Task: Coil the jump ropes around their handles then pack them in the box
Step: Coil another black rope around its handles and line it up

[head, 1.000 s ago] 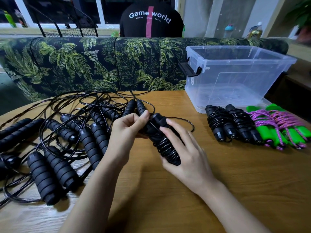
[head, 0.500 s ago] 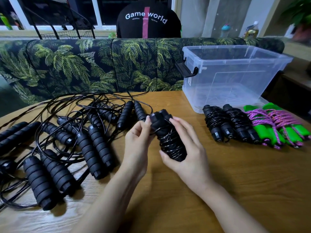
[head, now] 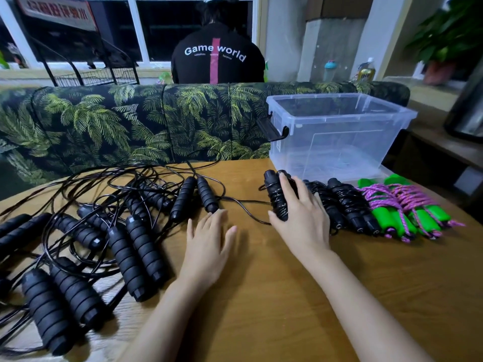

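Clear glossy plastic box, matt ribbed foam handles, wood-grain table.

Brightness: even indoor light, moderately bright; window panes black.
Sheen: pale glare on the bench at lower left.
Shadows: soft, beneath both forearms.
Blur: left hand smeared; plant soft.
Dark detail: jump rope in the right hand barely resolved.
Edges: sofa back bowed by the wide lens.

the wooden table bears loose black jump ropes, coiled ropes, and a clear box.
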Tool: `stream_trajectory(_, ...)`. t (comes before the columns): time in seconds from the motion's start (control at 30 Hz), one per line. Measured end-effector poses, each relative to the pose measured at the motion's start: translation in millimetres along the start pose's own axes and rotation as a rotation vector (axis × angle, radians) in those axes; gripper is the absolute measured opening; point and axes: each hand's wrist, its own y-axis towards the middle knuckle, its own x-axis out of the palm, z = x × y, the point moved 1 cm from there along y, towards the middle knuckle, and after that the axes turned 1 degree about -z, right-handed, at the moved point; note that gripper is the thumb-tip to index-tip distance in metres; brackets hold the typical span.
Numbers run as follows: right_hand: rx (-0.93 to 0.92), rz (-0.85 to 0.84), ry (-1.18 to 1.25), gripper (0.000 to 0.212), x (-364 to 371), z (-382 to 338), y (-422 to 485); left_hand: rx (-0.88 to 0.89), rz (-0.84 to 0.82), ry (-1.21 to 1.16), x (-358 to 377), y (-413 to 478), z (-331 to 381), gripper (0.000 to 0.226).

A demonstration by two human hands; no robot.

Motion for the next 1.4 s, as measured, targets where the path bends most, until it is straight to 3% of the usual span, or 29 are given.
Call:
stream_trajectory(0.33,0.092,-0.257,-0.304,0.086,35,13,29,-0.033,-0.087,0.087,-4,1,4,0.061)
stream_trajectory(0.47,0.031,-0.239,-0.274,0.083,28,9,29,-0.034,-0.058,0.096,-8,0,6,0.059)
stream_trajectory(0.67,-0.231,-0.127,-0.091,0.064,39,-27,19,-0.043,0.153,0.212,-33,24,-4,0.051)
stream_trajectory(0.83,-0.255,-0.297,0.052,0.063,57,-68,22,-0.213,0.057,0.391,-47,48,-31,0.057)
stream_trajectory(1.0,-0.310,-0.365,-0.028,0.067,85,-92,31,-0.170,-0.028,0.505,-49,53,-38,0.047)
stream_trajectory(1.13,-0.329,-0.293,-0.025,0.056,92,-94,38,-0.133,0.049,0.322,-52,59,-47,0.037)
stream_trajectory(1.23,-0.357,-0.161,0.021,0.051,81,-88,30,-0.128,0.136,0.132,-59,56,-40,0.014)
stream_trajectory(1.3,-0.372,-0.061,0.030,0.052,69,-80,18,-0.139,0.216,-0.025,-64,48,-32,0.013)
stream_trajectory(1.4,-0.378,0.035,0.043,0.056,43,-68,-9,-0.188,0.304,-0.213,-74,27,-15,0.028)
